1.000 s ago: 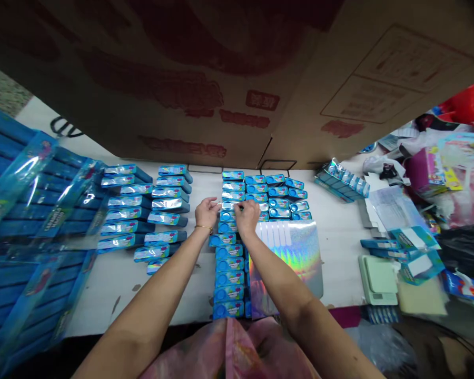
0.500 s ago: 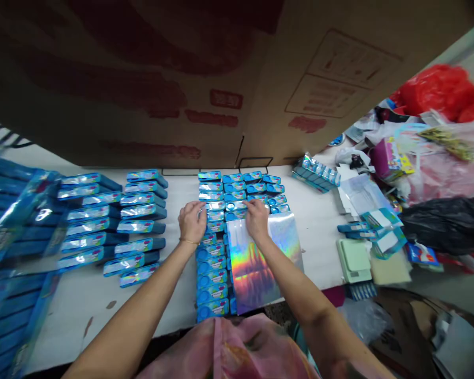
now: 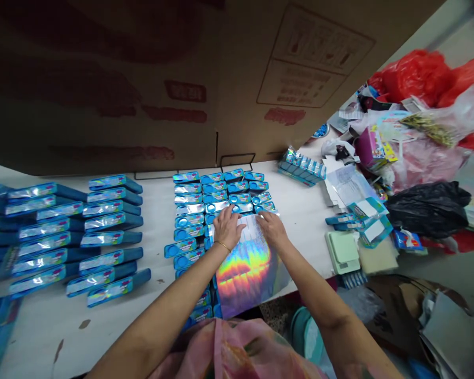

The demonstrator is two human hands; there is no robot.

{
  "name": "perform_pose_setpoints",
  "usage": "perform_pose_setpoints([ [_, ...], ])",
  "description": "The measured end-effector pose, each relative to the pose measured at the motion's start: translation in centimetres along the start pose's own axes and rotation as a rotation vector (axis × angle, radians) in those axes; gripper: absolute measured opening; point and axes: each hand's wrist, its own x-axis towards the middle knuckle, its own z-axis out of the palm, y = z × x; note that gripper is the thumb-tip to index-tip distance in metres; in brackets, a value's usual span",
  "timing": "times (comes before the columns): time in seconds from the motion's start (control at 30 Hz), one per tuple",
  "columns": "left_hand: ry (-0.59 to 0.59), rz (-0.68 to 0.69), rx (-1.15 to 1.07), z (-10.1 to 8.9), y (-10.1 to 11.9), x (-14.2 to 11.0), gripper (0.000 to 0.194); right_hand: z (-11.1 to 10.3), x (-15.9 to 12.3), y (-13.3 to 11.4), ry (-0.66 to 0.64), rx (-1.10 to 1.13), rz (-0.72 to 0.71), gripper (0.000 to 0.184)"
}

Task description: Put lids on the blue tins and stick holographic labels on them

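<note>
A shiny holographic sheet (image 3: 248, 268) lies on the white table (image 3: 102, 326) in front of me, its far edge against rows of small blue packaged boxes (image 3: 221, 192). My left hand (image 3: 227, 227) rests on the sheet's far left corner, fingers curled down on its edge. My right hand (image 3: 274, 229) presses on the far right corner, fingers bent over the edge. A thin bracelet sits on my left wrist. A column of the blue boxes (image 3: 187, 231) runs towards me just left of the sheet.
Two more rows of blue boxes (image 3: 87, 237) lie to the left. A big cardboard box (image 3: 181, 79) stands behind. At the right are a small green scale (image 3: 343, 251), loose packs (image 3: 302, 166), papers, and red (image 3: 414, 73) and black (image 3: 426, 202) plastic bags.
The view has swung right. My left hand moved from the blue column onto the sheet's far left corner. My right hand stayed at the sheet's far edge.
</note>
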Motion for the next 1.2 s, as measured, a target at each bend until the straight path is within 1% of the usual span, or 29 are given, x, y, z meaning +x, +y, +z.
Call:
perform_pose_setpoints([
  [0.1, 0.019, 0.004, -0.003, 0.1, -0.1, -0.1, 0.025, -1.0, -0.5, 0.1, 0.041, 0.034, 0.001, 0.023],
  [0.17, 0.034, 0.012, -0.010, 0.2, -0.1, -0.1, 0.024, -1.6, -0.1, 0.1, 0.048, 0.032, 0.018, 0.025],
  [0.23, 0.053, 0.016, -0.016, 0.3, -0.1, -0.1, 0.024, -1.6, 0.6, 0.0, 0.029, 0.004, 0.036, 0.029],
  [0.33, 0.071, 0.018, -0.020, 0.4, -0.1, -0.2, 0.023, -0.4, 1.4, 0.2, -0.007, -0.039, 0.006, 0.031],
  [0.43, 0.067, 0.024, -0.028, 0.3, -0.1, -0.2, 0.024, 1.2, 1.1, 0.5, 0.022, -0.039, -0.047, 0.029],
  [0.5, 0.059, 0.021, -0.031, 0.2, -0.1, -0.2, 0.024, 1.5, 0.5, 0.5, 0.043, -0.020, -0.063, 0.027],
  [0.53, 0.056, 0.019, -0.032, 0.1, -0.1, -0.3, 0.024, 1.2, 0.2, 0.3, 0.043, -0.008, -0.063, 0.026],
  [0.6, 0.048, 0.014, -0.038, 0.1, -0.1, -0.2, 0.023, -0.2, -0.4, -0.3, 0.025, 0.013, -0.035, 0.022],
  [0.7, 0.037, 0.008, -0.062, 0.3, 0.0, 0.0, 0.023, -4.2, -1.1, -1.8, -0.004, 0.067, 0.045, 0.017],
  [0.73, 0.034, 0.007, -0.076, 0.3, 0.0, 0.1, 0.023, -5.7, -1.3, -2.4, -0.004, 0.117, 0.082, 0.016],
  [0.8, 0.038, 0.011, -0.123, 0.1, 0.0, 0.3, 0.021, -8.2, -1.5, -3.3, 0.002, 0.288, 0.185, 0.014],
  [0.87, 0.059, 0.010, -0.234, -0.4, -0.2, 0.3, 0.017, -9.7, -1.3, -4.1, 0.015, 0.520, 0.320, 0.012],
  [0.9, 0.068, 0.001, -0.331, -0.9, -0.3, 0.1, 0.016, -9.9, -1.2, -4.4, 0.019, 0.650, 0.403, 0.011],
  [0.97, 0.069, -0.063, -0.608, -2.2, -0.8, -0.9, 0.026, -9.5, -0.6, -5.2, 0.019, 0.921, 0.577, 0.012],
  [1.03, 0.020, -0.165, -0.910, -3.8, -1.3, -2.5, 0.039, -8.5, 0.1, -6.3, 0.008, 1.167, 0.720, 0.017],
  [1.07, -0.009, -0.217, -1.032, -4.6, -1.6, -3.4, 0.042, -7.9, 0.4, -6.9, 0.001, 1.262, 0.764, 0.019],
  [1.13, -0.032, -0.304, -1.172, -5.8, -2.2, -5.3, 0.042, -6.8, 0.8, -8.5, -0.010, 1.390, 0.798, 0.020],
  [1.2, 0.018, -0.385, -1.208, -6.6, -3.1, -6.7, 0.046, -5.8, 1.3, -10.2, -0.036, 1.474, 0.808, 0.020],
])
